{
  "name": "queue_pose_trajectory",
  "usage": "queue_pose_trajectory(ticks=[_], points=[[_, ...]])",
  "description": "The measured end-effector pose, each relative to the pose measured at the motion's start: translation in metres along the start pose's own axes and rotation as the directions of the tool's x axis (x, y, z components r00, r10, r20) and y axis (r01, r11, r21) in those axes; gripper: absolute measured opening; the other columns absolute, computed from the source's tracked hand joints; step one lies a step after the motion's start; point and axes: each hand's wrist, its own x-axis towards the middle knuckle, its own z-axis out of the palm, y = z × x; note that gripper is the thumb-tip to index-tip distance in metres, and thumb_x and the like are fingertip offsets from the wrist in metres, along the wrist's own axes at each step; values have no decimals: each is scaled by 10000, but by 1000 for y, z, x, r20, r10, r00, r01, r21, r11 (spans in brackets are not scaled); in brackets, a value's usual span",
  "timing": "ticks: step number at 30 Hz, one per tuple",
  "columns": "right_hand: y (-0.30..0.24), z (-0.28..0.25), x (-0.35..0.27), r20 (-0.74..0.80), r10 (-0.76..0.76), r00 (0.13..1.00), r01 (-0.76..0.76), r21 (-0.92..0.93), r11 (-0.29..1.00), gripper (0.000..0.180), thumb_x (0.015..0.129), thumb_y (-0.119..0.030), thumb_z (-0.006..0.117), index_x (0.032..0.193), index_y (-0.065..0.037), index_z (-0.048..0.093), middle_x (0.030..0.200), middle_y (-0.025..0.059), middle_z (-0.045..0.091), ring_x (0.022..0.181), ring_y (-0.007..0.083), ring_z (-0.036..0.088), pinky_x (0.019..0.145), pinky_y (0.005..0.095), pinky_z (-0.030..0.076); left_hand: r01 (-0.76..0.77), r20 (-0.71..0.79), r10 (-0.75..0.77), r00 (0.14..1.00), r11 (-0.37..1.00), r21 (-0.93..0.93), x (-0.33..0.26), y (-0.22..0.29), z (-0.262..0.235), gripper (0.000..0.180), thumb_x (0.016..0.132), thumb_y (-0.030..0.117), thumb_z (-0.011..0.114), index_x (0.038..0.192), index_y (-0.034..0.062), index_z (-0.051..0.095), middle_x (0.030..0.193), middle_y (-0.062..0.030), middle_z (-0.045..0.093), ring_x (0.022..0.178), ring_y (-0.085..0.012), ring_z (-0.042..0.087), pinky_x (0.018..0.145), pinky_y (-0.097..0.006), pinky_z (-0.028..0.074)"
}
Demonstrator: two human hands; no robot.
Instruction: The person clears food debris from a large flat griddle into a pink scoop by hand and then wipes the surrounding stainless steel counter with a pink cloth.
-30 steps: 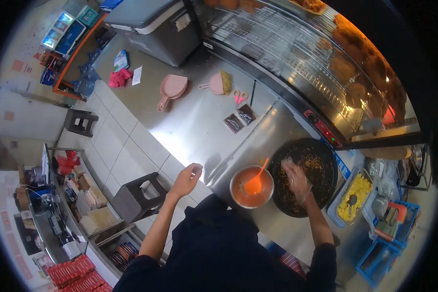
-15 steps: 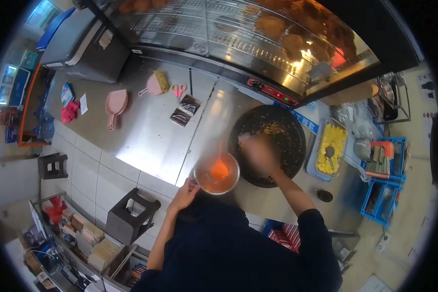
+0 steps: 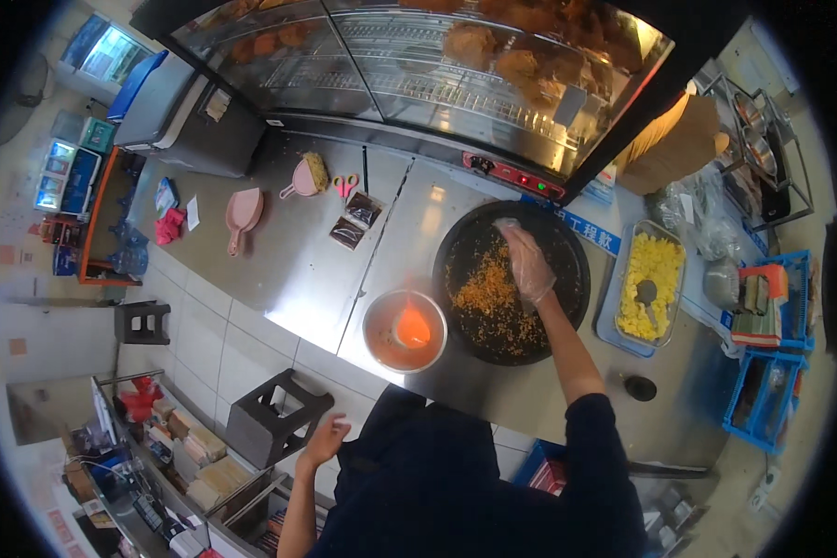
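Note:
My right hand [image 3: 529, 263], in a clear plastic glove, reaches into a round black pan [image 3: 567, 312] on the steel counter. Its fingers stretch toward the pan's far side, with nothing visible in them. Orange-brown crumbs [image 3: 485, 288] lie heaped on the pan's left half and scattered toward the near rim. Left of the pan stands a metal bowl [image 3: 370, 346] with an orange spoon [image 3: 412, 327] leaning in it. My bare left hand [image 3: 324, 441] hangs off the counter's near edge, fingers apart and holding nothing, apart from the bowl.
Right of the pan, a tray of yellow chopped food [image 3: 637, 279] holds a dark scoop. A small dark cup [image 3: 640, 388] stands nearer me. A heated display case [image 3: 418, 93] spans the back. Pink scissors [image 3: 345, 183], dark packets [image 3: 355, 220] and a pink dustpan [image 3: 244, 212] lie leftward.
My left hand has let go of the bowl and drawn back toward me. My right hand has moved up and right in the pan, and the crumbs now show heaped in the left half.

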Motion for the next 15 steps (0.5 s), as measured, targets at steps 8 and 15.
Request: queue_pose_trajectory(ticks=[8, 15], points=[[-61, -12, -37, 292, -325, 900, 220, 338, 915, 393, 967, -66, 429, 1347, -56, 524, 1342, 165, 554, 1285, 297, 493, 1115, 401, 379, 325, 323, -194, 926, 846, -422, -107, -159, 102, 498, 990, 419, 497, 1351, 77, 482, 1179, -124, 654, 1026, -227, 635, 862, -360, 494], [44, -72, -16, 23, -3, 1000, 11, -378, 926, 484, 988, -160, 423, 1455, -44, 375, 1500, 174, 376, 1404, 313, 337, 1171, 419, 269, 349, 83, -345, 935, 850, -394, -138, -139, 154, 494, 996, 425, 482, 1347, 78, 487, 1183, -117, 653, 1046, -216, 627, 877, -363, 489]])
